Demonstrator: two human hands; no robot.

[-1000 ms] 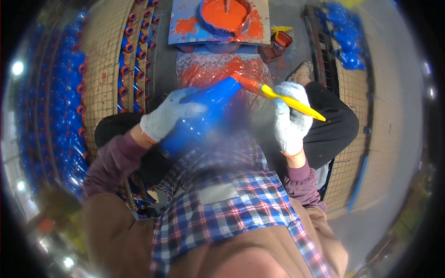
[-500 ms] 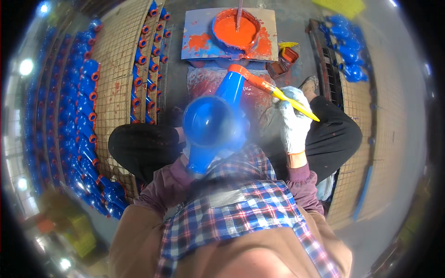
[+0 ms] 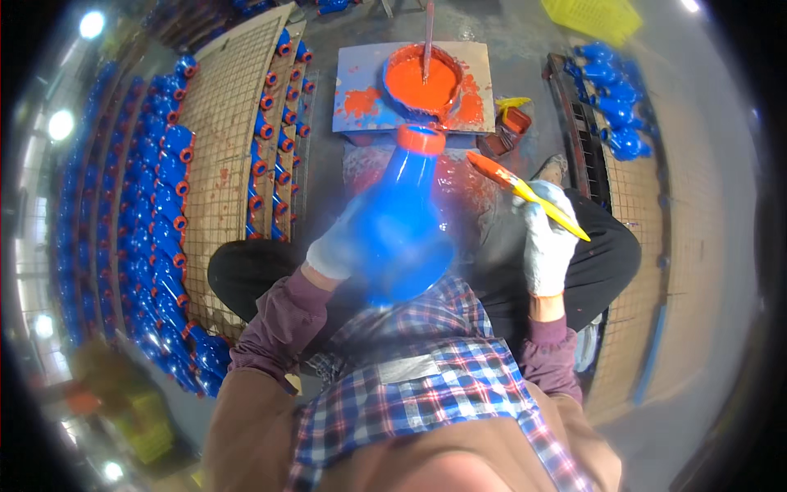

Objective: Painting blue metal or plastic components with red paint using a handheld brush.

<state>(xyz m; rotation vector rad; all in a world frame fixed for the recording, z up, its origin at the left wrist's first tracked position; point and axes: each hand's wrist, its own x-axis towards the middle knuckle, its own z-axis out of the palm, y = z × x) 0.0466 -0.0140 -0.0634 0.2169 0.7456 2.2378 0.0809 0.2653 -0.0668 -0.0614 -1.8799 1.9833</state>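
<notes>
- I see the left hand (image 3: pixel 331 249) gripping the blue vessel (image 3: pixel 400 215), fingers partly hidden, orange neck (image 3: pixel 421 141) pointing far.
- Right hand (image 3: pixel 550 248) wraps round the brush (image 3: pixel 537 200), bristles (image 3: pixel 487 167) just right of the neck.

A yellow crate (image 3: pixel 593 18) sits upper right; bright lamps (image 3: pixel 92 25) shine at left.

The gloved left hand (image 3: pixel 332 250) is grasping, its fingertips hidden — the gloved right hand (image 3: pixel 551 254) is gripping, bare wrist (image 3: pixel 547 307) showing above a purple sleeve (image 3: pixel 548 353).
</notes>
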